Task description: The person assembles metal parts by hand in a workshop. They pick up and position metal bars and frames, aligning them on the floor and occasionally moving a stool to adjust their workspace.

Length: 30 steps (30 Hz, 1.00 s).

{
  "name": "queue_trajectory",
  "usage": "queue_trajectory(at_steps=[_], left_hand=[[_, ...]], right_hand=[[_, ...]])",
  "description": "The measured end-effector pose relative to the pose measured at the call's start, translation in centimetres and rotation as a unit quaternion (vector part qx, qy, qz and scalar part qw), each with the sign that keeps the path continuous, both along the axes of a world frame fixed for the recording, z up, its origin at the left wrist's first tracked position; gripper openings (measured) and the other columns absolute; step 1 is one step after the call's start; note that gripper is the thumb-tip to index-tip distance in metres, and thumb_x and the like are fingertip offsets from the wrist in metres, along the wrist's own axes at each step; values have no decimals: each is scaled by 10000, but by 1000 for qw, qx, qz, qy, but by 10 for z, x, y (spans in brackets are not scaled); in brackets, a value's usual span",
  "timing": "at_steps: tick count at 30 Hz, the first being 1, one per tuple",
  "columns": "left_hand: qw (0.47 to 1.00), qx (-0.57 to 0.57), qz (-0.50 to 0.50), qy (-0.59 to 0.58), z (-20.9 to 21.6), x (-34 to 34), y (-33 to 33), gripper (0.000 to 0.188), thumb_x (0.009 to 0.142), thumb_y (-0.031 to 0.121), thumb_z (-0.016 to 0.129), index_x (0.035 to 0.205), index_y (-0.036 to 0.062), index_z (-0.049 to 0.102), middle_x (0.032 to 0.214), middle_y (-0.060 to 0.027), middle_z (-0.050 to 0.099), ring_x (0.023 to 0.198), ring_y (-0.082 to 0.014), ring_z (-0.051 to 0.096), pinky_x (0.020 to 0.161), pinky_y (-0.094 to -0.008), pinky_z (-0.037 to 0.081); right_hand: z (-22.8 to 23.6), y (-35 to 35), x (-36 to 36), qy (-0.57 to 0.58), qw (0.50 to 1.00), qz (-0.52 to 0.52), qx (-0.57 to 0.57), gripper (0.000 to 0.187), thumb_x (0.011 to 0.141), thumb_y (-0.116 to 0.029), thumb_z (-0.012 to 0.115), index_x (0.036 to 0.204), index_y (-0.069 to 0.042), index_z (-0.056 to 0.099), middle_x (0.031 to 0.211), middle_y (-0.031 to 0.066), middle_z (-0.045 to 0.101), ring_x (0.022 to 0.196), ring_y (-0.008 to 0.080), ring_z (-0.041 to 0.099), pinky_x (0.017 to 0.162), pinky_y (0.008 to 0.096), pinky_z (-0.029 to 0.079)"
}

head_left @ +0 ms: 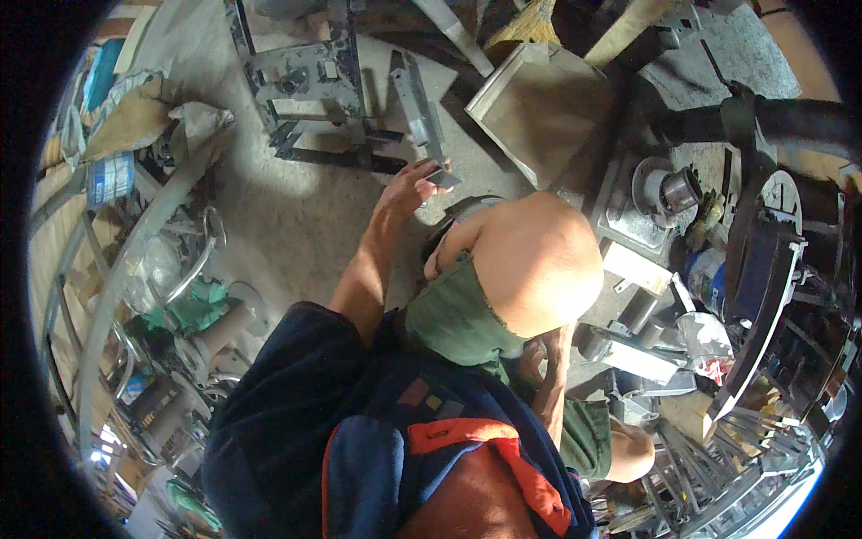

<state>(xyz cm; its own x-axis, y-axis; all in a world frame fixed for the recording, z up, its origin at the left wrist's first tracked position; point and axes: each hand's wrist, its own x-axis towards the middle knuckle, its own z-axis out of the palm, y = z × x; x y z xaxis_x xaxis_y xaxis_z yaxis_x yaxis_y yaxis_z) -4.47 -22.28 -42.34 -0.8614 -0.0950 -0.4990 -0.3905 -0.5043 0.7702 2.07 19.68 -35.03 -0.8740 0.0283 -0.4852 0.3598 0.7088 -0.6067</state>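
My left hand (416,187) reaches out over the floor, its fingers closed on a small dark flat metal plate (444,179). Just beyond the plate lies a long grey metal bar (413,99); whether the two touch I cannot tell. A dark, paint-worn metal frame (310,85) rests on the floor to the left of the bar. My right forearm (554,386) passes down beside my raised bare knee (539,260), and the right hand is hidden behind that leg.
A dustpan-like tray (539,112) and a straw broom (530,22) are at the far side. To the right stand a metal machine base (637,202), a blue-and-white can (708,278) and metal offcuts (642,355). Curved tubing (135,242) and a green bag (193,305) crowd the left.
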Motion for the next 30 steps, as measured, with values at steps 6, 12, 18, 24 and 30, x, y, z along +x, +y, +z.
queue_trajectory(at_steps=[6, 12, 18, 24, 30], left_hand=[[948, 304, 83, 51, -13, 25, -21, 560, 936, 356, 680, 1330, -24, 563, 1291, -121, 606, 1204, -251, 580, 994, -461, 491], [928, 353, 52, 107, -13, 19, -26, 649, 923, 376, 694, 1386, -25, 481, 1287, -135, 570, 1172, -254, 565, 981, -429, 481], [930, 348, 58, 98, -11, 15, -21, 641, 910, 362, 709, 1375, -27, 500, 1256, -134, 598, 1185, -257, 569, 972, -428, 501], [965, 259, 37, 31, -14, 27, -35, 606, 912, 337, 703, 1359, -29, 522, 1235, -139, 613, 1147, -266, 589, 985, -445, 487], [982, 163, 90, -26, 69, 73, -17, 587, 925, 297, 664, 1344, -89, 526, 1219, -174, 638, 1085, -294, 640, 976, -469, 501]], right_hand=[[-6, 3, 10, -37, 999, -6, 5, 250, 928, -181, 643, 1059, 26, 697, 942, 222, 738, 882, 315, 738, 789, 397, 554], [-6, 1, 8, -42, 999, -12, -13, 225, 933, -164, 631, 1063, 4, 706, 932, 223, 736, 861, 308, 736, 803, 400, 555], [-37, 21, 24, -15, 995, -63, -69, 237, 911, -170, 659, 1102, -42, 713, 924, 214, 739, 872, 297, 737, 798, 397, 561], [-14, 8, 8, -66, 998, -11, -9, 270, 888, -138, 667, 1133, -30, 706, 911, 206, 742, 876, 291, 735, 804, 398, 566], [31, -18, -32, -63, 996, -27, -64, 289, 918, -109, 628, 1147, 60, 676, 917, 195, 747, 877, 230, 726, 801, 362, 562]])
